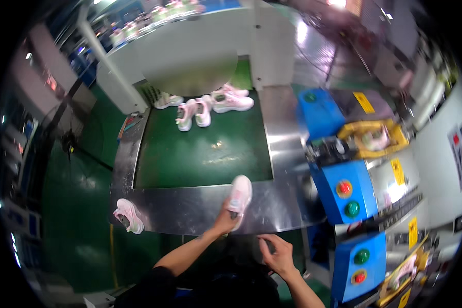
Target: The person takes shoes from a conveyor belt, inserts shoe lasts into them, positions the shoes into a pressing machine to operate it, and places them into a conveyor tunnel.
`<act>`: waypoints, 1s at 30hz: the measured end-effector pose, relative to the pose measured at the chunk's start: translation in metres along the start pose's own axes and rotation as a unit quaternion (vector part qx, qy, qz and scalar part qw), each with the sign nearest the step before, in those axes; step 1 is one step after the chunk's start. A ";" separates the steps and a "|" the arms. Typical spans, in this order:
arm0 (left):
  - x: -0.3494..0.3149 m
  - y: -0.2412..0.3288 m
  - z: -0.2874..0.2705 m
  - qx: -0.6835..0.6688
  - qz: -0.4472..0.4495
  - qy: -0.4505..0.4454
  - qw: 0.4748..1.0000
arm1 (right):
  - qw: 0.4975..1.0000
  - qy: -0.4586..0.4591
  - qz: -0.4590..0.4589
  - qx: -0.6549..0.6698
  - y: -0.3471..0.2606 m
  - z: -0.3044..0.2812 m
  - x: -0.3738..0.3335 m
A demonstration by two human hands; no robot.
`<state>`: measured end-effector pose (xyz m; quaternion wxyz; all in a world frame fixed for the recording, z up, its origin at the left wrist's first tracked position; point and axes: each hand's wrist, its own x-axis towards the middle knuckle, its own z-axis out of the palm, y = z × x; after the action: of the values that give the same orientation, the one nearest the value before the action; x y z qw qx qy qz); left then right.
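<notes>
A pale pink sneaker (241,194) with a white sole is in my left hand (224,220), which grips it near the heel end. It is over the front steel edge of the conveyor table (190,203), toe pointing away from me. My right hand (280,255) is just off the table's front edge, to the right of the sneaker and apart from it. Its fingers are bent with a gap between them, and nothing shows in them. Another pink sneaker (129,215) rests at the table's front left corner.
Several pink sneakers (232,102) are on the green belt (205,159), some partly under the white machine housing (190,51). To the right are blue control boxes (344,174) with red and green buttons, and yellow holders (373,137) with shoes in them. More shoes line a shelf above.
</notes>
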<state>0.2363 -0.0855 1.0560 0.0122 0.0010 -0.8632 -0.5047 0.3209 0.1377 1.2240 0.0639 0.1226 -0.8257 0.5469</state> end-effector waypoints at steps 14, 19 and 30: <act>0.157 -0.088 -0.257 0.153 0.002 0.153 0.976 | 0.957 -0.079 0.269 0.078 -0.088 0.159 0.282; 0.175 -0.215 -0.285 0.290 -0.113 0.175 0.934 | 0.944 -0.035 0.272 -0.186 0.100 0.306 0.466; 0.178 -0.206 -0.311 0.324 -0.035 0.230 0.917 | 0.951 -0.080 0.283 -0.096 0.087 0.298 0.490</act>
<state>0.0632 -0.4601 1.0326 0.1921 0.1512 -0.9522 -0.1835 -0.1657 -0.1686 1.1465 -0.1489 -0.0797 -0.8775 0.4488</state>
